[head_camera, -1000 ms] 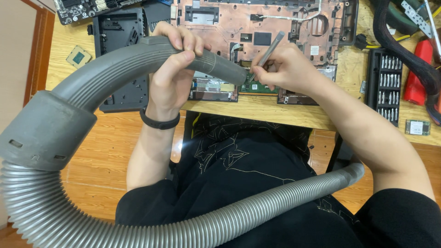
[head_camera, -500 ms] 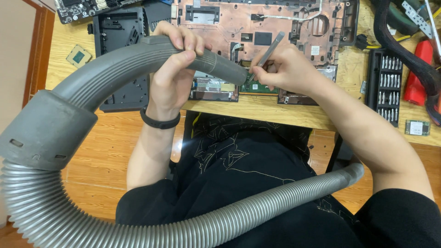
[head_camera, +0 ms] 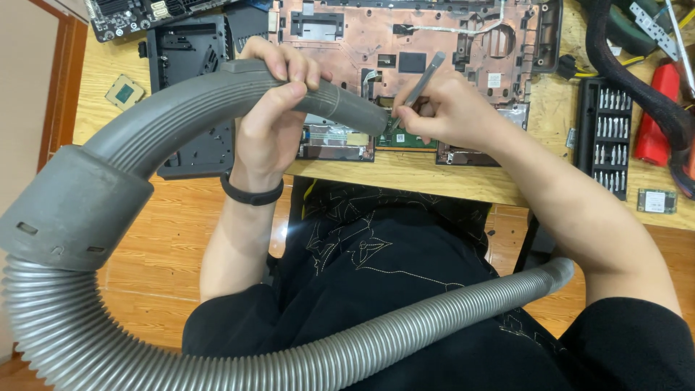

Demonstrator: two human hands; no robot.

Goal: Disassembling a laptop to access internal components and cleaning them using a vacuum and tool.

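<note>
My left hand [head_camera: 271,116] grips the grey curved vacuum nozzle [head_camera: 217,101] near its tip, which points right over the opened laptop chassis [head_camera: 405,51]. A black band sits on that wrist. My right hand [head_camera: 449,108] holds a thin grey metal tool [head_camera: 421,78] like a pen, its lower end at a green circuit board [head_camera: 405,139] right beside the nozzle mouth. The ribbed grey hose [head_camera: 326,347] loops from the nozzle's handle down across my lap.
A black screwdriver bit set [head_camera: 604,137] lies at the right of the wooden table [head_camera: 405,174]. A black plastic cover [head_camera: 188,65], a small processor chip [head_camera: 124,92], a red tool [head_camera: 655,116] and black cables [head_camera: 630,65] lie around.
</note>
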